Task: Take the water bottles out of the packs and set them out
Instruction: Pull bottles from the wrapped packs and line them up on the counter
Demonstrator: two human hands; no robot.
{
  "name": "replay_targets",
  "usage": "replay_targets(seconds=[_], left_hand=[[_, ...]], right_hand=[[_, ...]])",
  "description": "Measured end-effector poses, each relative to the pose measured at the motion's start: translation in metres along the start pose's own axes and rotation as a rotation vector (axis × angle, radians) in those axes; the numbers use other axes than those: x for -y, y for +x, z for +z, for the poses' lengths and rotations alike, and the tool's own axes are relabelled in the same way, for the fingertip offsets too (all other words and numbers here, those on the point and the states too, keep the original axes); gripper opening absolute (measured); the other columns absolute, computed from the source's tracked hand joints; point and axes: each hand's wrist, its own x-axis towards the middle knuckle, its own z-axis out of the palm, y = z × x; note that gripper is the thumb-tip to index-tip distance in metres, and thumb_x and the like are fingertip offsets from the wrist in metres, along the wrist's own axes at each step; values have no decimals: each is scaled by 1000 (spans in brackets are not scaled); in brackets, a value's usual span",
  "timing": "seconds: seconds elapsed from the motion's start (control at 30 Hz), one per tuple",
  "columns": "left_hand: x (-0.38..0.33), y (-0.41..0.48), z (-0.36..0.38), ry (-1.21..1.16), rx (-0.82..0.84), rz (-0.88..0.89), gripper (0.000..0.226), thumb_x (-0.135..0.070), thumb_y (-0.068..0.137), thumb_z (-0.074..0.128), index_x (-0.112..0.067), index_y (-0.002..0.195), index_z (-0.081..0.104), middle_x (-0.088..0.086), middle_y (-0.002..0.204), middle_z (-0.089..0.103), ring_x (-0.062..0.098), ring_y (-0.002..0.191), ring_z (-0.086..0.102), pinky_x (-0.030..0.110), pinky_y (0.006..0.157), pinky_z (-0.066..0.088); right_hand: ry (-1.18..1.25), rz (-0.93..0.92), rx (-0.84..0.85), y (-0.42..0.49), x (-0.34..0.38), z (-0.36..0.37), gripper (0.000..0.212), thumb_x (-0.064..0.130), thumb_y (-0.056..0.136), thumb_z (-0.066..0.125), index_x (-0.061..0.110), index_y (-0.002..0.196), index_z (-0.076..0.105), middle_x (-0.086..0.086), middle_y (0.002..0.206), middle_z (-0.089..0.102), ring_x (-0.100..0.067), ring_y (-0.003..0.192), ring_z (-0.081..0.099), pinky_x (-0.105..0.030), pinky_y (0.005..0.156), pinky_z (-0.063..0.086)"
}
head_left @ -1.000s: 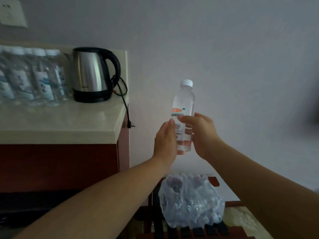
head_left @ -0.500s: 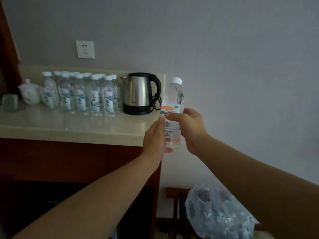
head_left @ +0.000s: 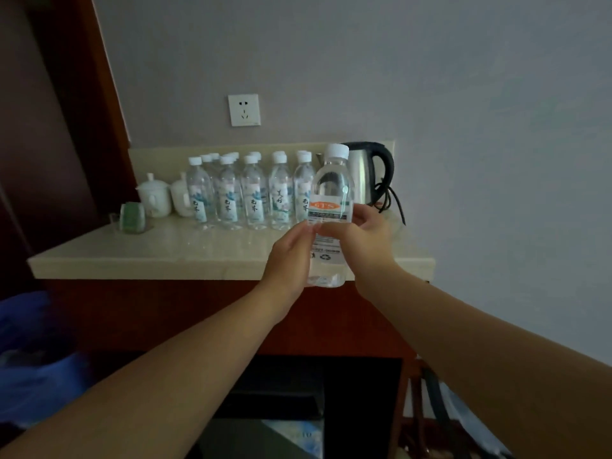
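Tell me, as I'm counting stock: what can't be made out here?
Head view:
Rear bottles: hidden behind the front row; count unclear.
Kettle: left side behind the held bottle.
Held bottle's label: partly under left hand and right hand.
Blue bag: cut off by left edge.

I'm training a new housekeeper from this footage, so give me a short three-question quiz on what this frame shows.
1. True or false: the held bottle stands on the counter.
2. Which thing does the held bottle partly hide? A) kettle B) microwave C) lamp
3. Fill in: of the left hand and right hand, ____ touch the held bottle.
Key: 1 false, it is held up in the air; 2 A; 3 both.
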Motion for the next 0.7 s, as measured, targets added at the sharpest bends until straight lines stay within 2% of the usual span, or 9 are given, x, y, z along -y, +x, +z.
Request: replay_targets(seconds=[0.07,0.13,0.27,0.37,0.47,0.57,0.6,0.7], left_hand=[[4,4,-21,-1,48,-13,27,-38,96,45,-48,85,68,-16,87,72,3,79,69,25,59,55],[8,9,-38,-15,81,-25,26,-35,96,47,-47,86,68,-17,85,72,0,73,68,25,55,54],[20,26,-62,-9,109,-15,31,-18,91,54,-47,90,67,-13,96,71,4,86,68,35,71,57],[27,44,-71,1,75,-6,36,-13,84,63,-47,96,63,-9,108,64,14,101,63,44,82,55],[37,67,-79,21,20,28,36,-20,77,74,-42,104,63,-9,107,65,8,97,64,36,78,55],[39,91,-88,73,-63,107,40,-22,71,80,-37,104,64,-16,93,69,-3,83,66,13,66,51],[40,98,-92,85,-90,117,39,-21,70,80,-37,102,64,-20,88,69,-5,79,65,9,63,49],[47,116,-108,163,-154,118,39,-26,69,81,-39,100,63,-19,87,69,-2,81,66,14,69,51]], right_hand=[[-4,16,-6,-1,-7,17,44,8,69,78,11,109,63,0,92,71,-15,84,69,-29,69,55],[-26,20,1,2,-13,30,44,8,69,78,12,109,62,1,91,70,-15,84,69,-27,68,54],[-44,30,49,20,-22,52,42,5,69,77,11,108,62,-2,94,71,-19,87,69,-38,78,57],[-49,14,92,42,-29,66,33,2,70,76,16,97,63,-1,90,72,-16,83,70,-36,75,58],[-43,5,138,67,-36,81,33,3,71,75,15,99,62,1,89,72,-14,83,70,-30,71,56],[-19,4,174,95,-44,100,35,3,71,76,15,101,62,1,89,72,-15,82,70,-32,71,57],[-17,-5,191,103,-46,106,35,3,70,76,17,99,62,2,88,72,-14,81,70,-29,69,57],[-57,-48,239,120,-54,125,43,5,68,78,17,106,60,3,94,70,-14,84,69,-27,68,57]])
